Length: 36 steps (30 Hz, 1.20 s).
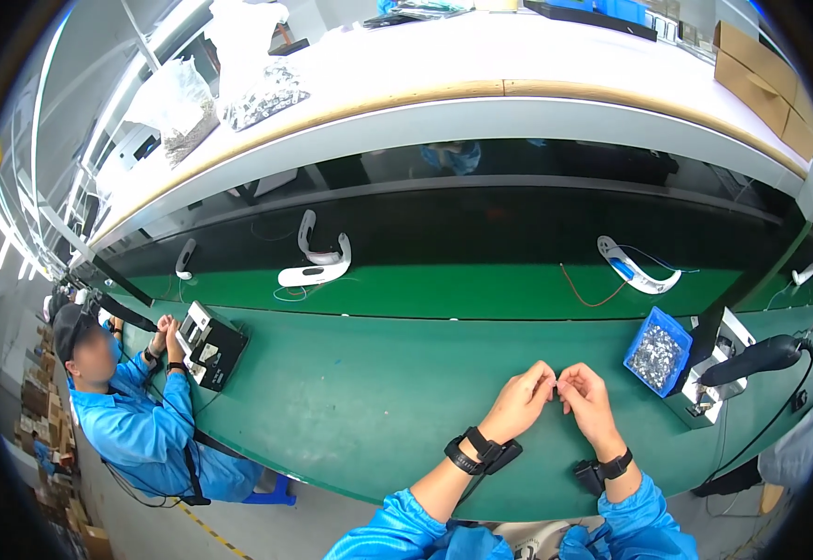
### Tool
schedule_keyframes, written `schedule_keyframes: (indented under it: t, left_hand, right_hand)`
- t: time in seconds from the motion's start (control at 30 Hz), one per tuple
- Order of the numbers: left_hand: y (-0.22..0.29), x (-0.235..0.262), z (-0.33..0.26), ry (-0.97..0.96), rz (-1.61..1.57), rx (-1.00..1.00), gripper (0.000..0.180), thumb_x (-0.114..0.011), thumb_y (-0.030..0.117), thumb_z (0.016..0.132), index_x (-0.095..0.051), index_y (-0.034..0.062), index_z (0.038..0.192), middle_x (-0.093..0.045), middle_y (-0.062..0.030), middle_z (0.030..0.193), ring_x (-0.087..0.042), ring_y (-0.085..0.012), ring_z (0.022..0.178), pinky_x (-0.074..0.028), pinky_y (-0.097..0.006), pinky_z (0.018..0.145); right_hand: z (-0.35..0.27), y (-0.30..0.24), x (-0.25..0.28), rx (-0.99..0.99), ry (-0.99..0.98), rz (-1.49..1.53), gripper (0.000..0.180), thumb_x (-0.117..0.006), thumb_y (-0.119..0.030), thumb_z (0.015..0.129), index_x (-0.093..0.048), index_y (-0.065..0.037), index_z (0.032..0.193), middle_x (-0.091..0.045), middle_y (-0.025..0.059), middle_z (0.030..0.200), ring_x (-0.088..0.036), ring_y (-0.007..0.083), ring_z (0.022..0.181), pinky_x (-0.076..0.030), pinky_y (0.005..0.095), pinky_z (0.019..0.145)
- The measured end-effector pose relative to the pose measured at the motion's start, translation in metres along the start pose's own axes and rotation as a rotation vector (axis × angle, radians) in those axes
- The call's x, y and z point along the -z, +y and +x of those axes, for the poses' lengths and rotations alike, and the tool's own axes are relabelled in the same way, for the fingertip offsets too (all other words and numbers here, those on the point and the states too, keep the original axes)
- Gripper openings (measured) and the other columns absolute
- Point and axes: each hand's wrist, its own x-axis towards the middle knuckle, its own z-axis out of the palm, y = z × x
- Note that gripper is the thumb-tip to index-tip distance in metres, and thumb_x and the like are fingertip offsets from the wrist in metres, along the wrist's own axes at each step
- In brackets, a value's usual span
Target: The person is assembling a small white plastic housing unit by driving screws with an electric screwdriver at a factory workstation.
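Observation:
My left hand [518,403] and my right hand [590,403] meet over the green table [369,392], in front of me. Both are closed in a fingertip pinch, thumbs against forefingers. Between them shows a tiny piece [555,385], too small to name; I cannot tell which hand bears it. Nearest to my right hand is a blue bin [641,336], filled with small silvery metal parts [656,358]. Black bands with small dark boxes are strapped round both my wrists.
Right of the bin stands a metal fixture [702,408] with a black corded power screwdriver [765,357]. White curved housings [318,273] with thin wires lie along the back, another housing [656,281] farther right. At left, a co-worker [136,420] handles a black box-shaped device [217,353]. A shelf [518,56] spans above.

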Motion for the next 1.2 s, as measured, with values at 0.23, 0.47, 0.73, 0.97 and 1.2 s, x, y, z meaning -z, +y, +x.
schedule_keyframes:
  t: [0.23, 0.47, 0.73, 0.97, 1.2]
  left_hand:
    - [-0.0028, -0.0003, 0.0017, 0.006, 0.019, -0.017, 0.014, -0.053, 0.013, 0.109, -0.055, 0.0000, 0.103, -0.065, -0.0083, 0.080, -0.063, -0.0176, 0.075, -0.052, -0.033, 0.071]
    - [0.0003, -0.0004, 0.0012, 0.014, 0.016, -0.011, 0.014, -0.054, 0.013, 0.109, -0.056, -0.0001, 0.102, -0.064, -0.0080, 0.079, -0.062, -0.0166, 0.074, -0.052, -0.033, 0.070]
    - [-0.0014, -0.0010, 0.0012, 0.020, 0.018, -0.012, 0.014, -0.054, 0.013, 0.108, -0.056, -0.0001, 0.103, -0.064, -0.0078, 0.079, -0.061, -0.0163, 0.074, -0.050, -0.033, 0.069]
    - [-0.0023, 0.0005, 0.0003, 0.013, 0.031, -0.013, 0.015, -0.055, 0.014, 0.108, -0.056, 0.0000, 0.102, -0.065, -0.0079, 0.080, -0.062, -0.0164, 0.075, -0.051, -0.033, 0.070]
    - [-0.0063, -0.0036, 0.0006, 0.052, 0.012, -0.068, 0.011, -0.056, 0.011, 0.106, -0.056, 0.0005, 0.102, -0.064, -0.0109, 0.078, -0.060, -0.0225, 0.066, -0.046, -0.037, 0.061]
  right_hand:
    - [0.0005, -0.0002, 0.0014, 0.005, 0.006, -0.023, 0.005, -0.063, -0.006, 0.101, -0.060, -0.002, 0.100, -0.063, -0.0001, 0.086, -0.055, 0.0050, 0.070, -0.045, 0.0212, 0.056]
    - [0.0010, 0.0011, 0.0016, -0.002, 0.000, -0.006, 0.004, -0.063, -0.006, 0.100, -0.060, -0.003, 0.100, -0.064, 0.0001, 0.086, -0.056, 0.0052, 0.070, -0.045, 0.0213, 0.056]
    - [0.0012, 0.0042, 0.0033, -0.016, -0.005, 0.017, 0.005, -0.064, -0.007, 0.100, -0.061, -0.004, 0.100, -0.063, -0.0004, 0.086, -0.056, 0.0051, 0.071, -0.045, 0.0209, 0.056]
    - [-0.0005, 0.0003, 0.0007, -0.019, -0.004, 0.016, 0.005, -0.063, -0.008, 0.100, -0.061, -0.004, 0.100, -0.063, -0.0007, 0.088, -0.056, 0.0051, 0.072, -0.046, 0.0209, 0.058]
    - [-0.0002, 0.0013, 0.0031, -0.005, -0.018, -0.006, 0.008, -0.064, -0.011, 0.101, -0.061, -0.004, 0.100, -0.063, 0.0007, 0.086, -0.057, 0.0069, 0.071, -0.047, 0.0222, 0.058]
